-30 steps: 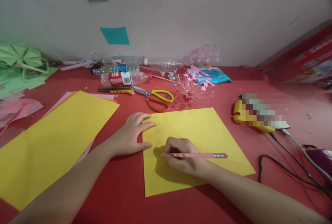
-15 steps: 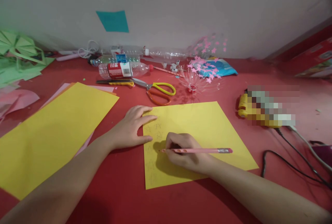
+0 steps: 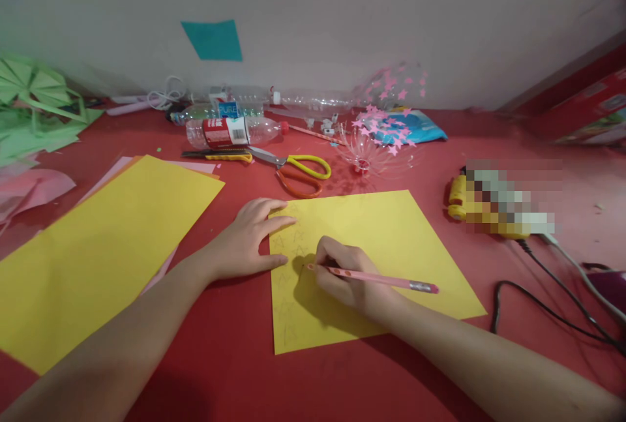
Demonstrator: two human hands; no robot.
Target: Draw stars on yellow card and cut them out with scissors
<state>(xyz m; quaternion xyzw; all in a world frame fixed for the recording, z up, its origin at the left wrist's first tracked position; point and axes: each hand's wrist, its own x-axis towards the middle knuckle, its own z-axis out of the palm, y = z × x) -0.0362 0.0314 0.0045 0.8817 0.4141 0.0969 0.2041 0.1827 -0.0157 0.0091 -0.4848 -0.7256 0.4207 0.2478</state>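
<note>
A yellow paper sheet (image 3: 391, 239) lies on the red table (image 3: 235, 370) in front of me, with faint pencilled stars down its left side. My left hand (image 3: 249, 239) rests flat, fingers spread, on the sheet's left edge. My right hand (image 3: 347, 275) is closed on a pink pencil (image 3: 376, 278), its tip on the paper beside the stars and its eraser end pointing right.
A larger yellow sheet (image 3: 98, 252) lies at left over pink paper. Behind are scissors (image 3: 298, 171), a utility knife (image 3: 220, 156), plastic bottles (image 3: 235, 132), a cut bottle with pink stars (image 3: 376, 141), green folded paper (image 3: 34, 102). A yellow tool (image 3: 460, 200) and black cables (image 3: 548, 311) are at right.
The pencil tip has moved up the sheet and the pencil now slants down to the right. My left hand has stayed put. The view shifted slightly between the earliest frame and now.
</note>
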